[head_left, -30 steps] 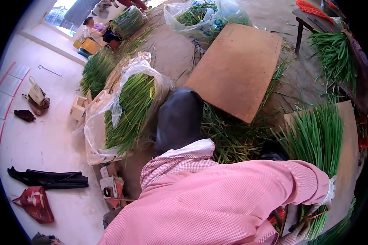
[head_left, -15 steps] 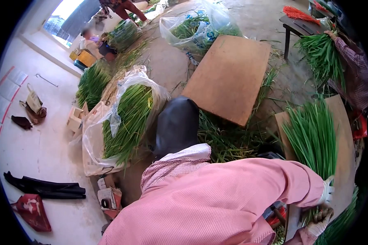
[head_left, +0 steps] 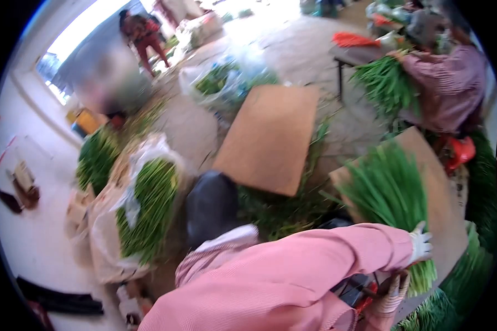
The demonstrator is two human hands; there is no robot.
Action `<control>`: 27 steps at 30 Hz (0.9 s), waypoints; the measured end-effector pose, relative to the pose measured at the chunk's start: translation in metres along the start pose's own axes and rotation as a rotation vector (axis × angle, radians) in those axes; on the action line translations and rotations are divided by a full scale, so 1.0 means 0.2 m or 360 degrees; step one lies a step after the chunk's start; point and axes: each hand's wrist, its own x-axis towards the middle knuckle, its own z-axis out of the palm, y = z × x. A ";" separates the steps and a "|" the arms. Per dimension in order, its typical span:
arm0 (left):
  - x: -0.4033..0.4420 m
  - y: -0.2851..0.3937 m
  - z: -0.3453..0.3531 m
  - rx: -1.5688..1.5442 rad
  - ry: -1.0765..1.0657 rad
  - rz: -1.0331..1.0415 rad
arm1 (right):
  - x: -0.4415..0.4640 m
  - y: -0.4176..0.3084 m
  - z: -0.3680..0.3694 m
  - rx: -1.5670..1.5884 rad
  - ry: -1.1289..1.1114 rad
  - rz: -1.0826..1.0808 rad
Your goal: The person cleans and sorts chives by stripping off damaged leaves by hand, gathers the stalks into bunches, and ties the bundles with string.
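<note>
A bunch of long green chives lies on a brown board at the right, its leaves smeared by motion. My left hand, in a whitish glove, is wrapped over the bunch close to its pale stem ends. Lower down, my right hand, also gloved, is beside the stem ends with its fingers stretched out and close together. Whether it touches the stems I cannot tell. More greens lie beyond the board's right edge.
A bare wooden board lies ahead over scattered greens. Left of my dark-clad knee stands a plastic-lined bag of chives. A co-worker in a checked sleeve handles another bunch near red ties on a bench.
The view has shifted, so the room appears lower and further left. My left hand has lifted and turned with the chives, and my right hand's curled fingers have straightened beside the stem ends.
</note>
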 end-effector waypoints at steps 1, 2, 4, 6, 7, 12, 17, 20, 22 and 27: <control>0.00 0.03 -0.17 -0.0029 -0.0298 0.0016 | 0.03 -0.21 0.05 0.0044 -0.0099 -0.0046; -0.03 0.05 -0.37 -0.0047 -0.0601 0.0006 | 0.04 -0.34 0.06 0.0080 -0.0216 -0.0076; 0.02 0.06 -0.45 -0.0079 -0.0932 0.0027 | 0.06 -0.49 0.03 -0.0042 -0.0136 -0.0046; 0.04 0.10 -0.64 0.0023 -0.1128 0.0103 | 0.15 -0.47 -0.05 -0.0050 0.0206 -0.0577; 0.03 0.14 -0.74 0.0136 -0.1138 0.0096 | 0.21 -0.45 -0.11 -0.0135 0.0322 -0.0880; 0.05 0.09 -0.45 0.0172 -0.0923 -0.0081 | 0.42 -0.11 -0.36 -0.0633 0.0118 -0.0391; 0.05 0.07 -0.53 0.0058 -0.0959 -0.0039 | 0.36 -0.23 -0.22 -0.0478 -0.0210 -0.0495; 0.05 0.05 -0.40 0.0147 -0.0838 -0.0034 | 0.40 -0.25 -0.20 -0.0821 -0.0035 -0.0291; 0.01 0.09 -0.54 0.0175 -0.0840 0.0096 | 0.47 -0.19 -0.26 -0.1236 -0.0303 0.0129; -0.07 0.09 -0.09 0.0235 0.0346 0.0087 | 0.65 -0.18 -0.30 -0.0754 -0.0642 0.0696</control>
